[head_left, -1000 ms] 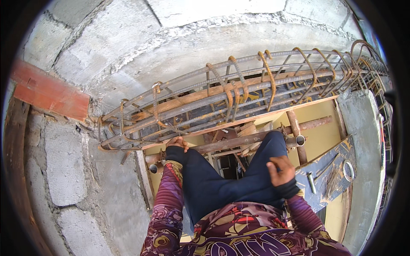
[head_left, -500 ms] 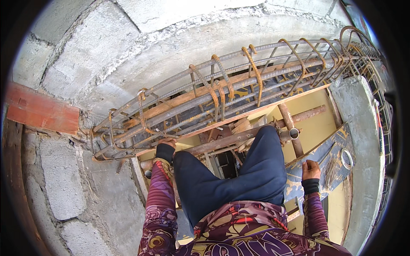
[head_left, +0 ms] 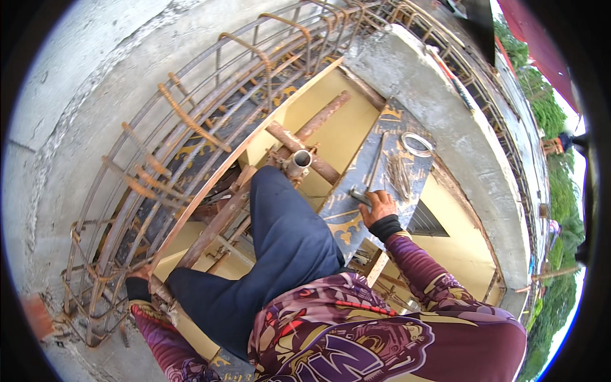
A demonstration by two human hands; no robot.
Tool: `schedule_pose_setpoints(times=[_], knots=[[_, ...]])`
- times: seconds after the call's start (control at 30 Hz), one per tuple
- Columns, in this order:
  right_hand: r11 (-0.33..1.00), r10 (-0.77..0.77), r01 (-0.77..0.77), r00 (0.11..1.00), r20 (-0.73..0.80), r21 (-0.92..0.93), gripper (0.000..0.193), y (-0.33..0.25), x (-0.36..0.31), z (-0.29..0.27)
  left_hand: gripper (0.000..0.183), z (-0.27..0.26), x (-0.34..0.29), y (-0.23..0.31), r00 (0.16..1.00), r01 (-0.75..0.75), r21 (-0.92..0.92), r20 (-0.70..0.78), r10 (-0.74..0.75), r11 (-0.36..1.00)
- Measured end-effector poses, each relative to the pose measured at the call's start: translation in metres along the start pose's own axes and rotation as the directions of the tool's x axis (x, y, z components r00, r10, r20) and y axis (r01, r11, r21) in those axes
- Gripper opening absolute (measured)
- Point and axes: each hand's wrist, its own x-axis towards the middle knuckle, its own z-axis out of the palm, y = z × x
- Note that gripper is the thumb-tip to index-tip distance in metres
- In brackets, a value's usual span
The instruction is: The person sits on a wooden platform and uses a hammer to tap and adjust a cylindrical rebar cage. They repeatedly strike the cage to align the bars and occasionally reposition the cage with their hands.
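Touching a hammer at its head, a worker's right hand has its fingers bent; whether they grip cannot be told. The hammer lies on a patterned board, near a wire bundle and a ring. The left hand, its grip unclear, is beside a rebar cage.

Left hand: rusty steel rebar cage blocks forward | passable: gap between rusty scaffold pipe and dark patterned plywood board

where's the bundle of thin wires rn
In the head view, right of centre, the bundle lies on the patterned board between the right hand and silvery ring.
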Motion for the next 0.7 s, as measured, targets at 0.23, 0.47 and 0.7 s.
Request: schedule_pose_setpoints(times=[0.23,0.47,0.7], knots=[[0.795,0.601,-0.606,0.789,0.125,0.003,0.058,0.012,0.047,0.010,0.025,0.000,0.017,0.011,0.997,-0.067,0.144,0.056,0.060,0.987],[0.755,0.636,-0.646,0.678,0.369,-0.114,0.056,0.052,0.079,0.040,0.028,0.002,0.018,0.011,0.995,-0.101,0.229,0.048,0.093,0.968],[0.385,0.337,-0.512,0.852,0.400,0.768,0.032,0.038,0.043,-0.008,0.030,0.010,-0.002,0.002,0.995,-0.099,0.308,0.024,0.096,0.946]])
